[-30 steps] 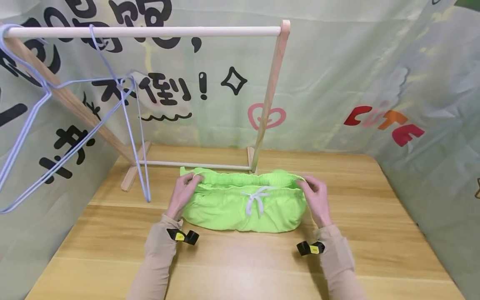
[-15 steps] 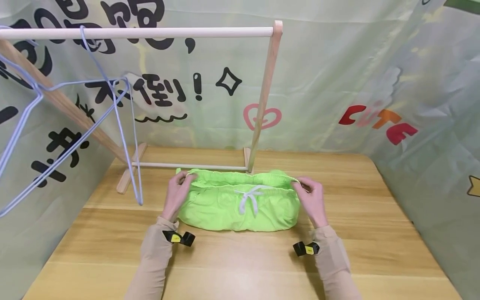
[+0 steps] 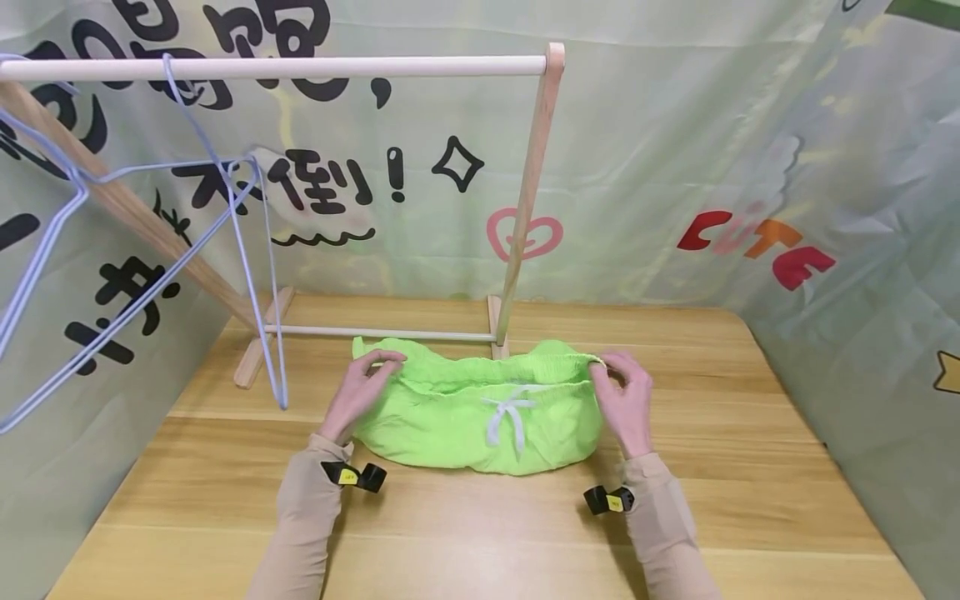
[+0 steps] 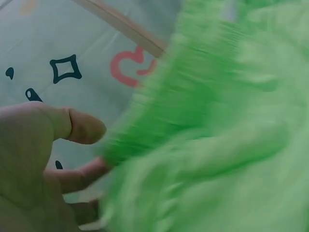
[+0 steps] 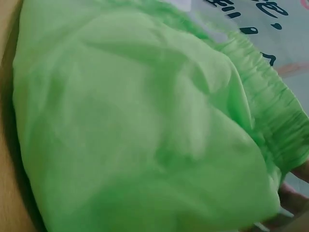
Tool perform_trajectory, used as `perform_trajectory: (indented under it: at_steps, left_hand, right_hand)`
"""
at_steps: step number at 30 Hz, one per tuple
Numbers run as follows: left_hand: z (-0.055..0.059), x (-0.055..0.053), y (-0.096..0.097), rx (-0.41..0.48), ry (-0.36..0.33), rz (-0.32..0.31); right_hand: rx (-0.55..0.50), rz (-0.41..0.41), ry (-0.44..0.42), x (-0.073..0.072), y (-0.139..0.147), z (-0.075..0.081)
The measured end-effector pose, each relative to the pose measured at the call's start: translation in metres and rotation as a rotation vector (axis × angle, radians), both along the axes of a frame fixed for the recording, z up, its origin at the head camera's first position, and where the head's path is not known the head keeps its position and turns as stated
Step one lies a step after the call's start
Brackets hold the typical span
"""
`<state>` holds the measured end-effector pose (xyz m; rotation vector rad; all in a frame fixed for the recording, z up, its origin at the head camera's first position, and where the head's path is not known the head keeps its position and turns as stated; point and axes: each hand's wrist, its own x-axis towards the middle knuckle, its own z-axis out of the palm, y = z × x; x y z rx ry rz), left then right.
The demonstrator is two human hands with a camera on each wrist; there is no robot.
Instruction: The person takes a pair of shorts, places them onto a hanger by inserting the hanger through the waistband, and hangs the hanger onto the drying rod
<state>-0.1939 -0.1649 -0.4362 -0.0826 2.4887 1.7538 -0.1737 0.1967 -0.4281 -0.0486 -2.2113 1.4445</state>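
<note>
Bright green shorts (image 3: 480, 429) with an elastic waist and a white drawstring bow (image 3: 510, 412) lie bunched on the wooden table, the waist opening towards the back. At the waistband's right end, my right hand (image 3: 626, 396) pinches the edge between thumb and fingers. My left hand (image 3: 358, 393) is at the left end; in the left wrist view its thumb (image 4: 87, 128) and fingers are spread apart beside the cloth, with no fabric pinched between them. Cloth fills most of the right wrist view, where only fingertips show at the lower right. The legs of the shorts are hidden in the folds.
Behind the shorts stands a wooden clothes rack (image 3: 525, 192) with a white top rail (image 3: 360, 68). Light-blue hangers (image 3: 240, 225) hang from it at the left, reaching down near the left hand. A printed cloth backdrop (image 3: 637, 150) encloses the table (image 3: 750, 433).
The left thumb and fingers have let go of the waistband's left end and parted. The waist opening has sagged and the front edge has dropped slightly. My right hand keeps its pinch.
</note>
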Motion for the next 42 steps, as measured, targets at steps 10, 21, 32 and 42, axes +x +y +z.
perform_trajectory:
  at_steps: [10,21,32,42]
  left_hand:
    - [0.017,0.004,-0.002,0.850,0.246,0.209]
    - [0.035,0.011,-0.010,1.208,0.441,0.387]
    - [0.070,0.041,-0.018,1.267,0.594,0.213]
    - [0.094,0.067,-0.018,1.203,0.558,0.009]
  right_hand:
    - [0.010,0.059,-0.005,0.001,-0.001,0.000]
    - [0.029,0.119,-0.037,0.002,0.001,0.001]
    - [0.025,0.113,-0.034,0.001,0.000,0.000]
    - [0.009,0.121,-0.046,0.000,0.000,-0.002]
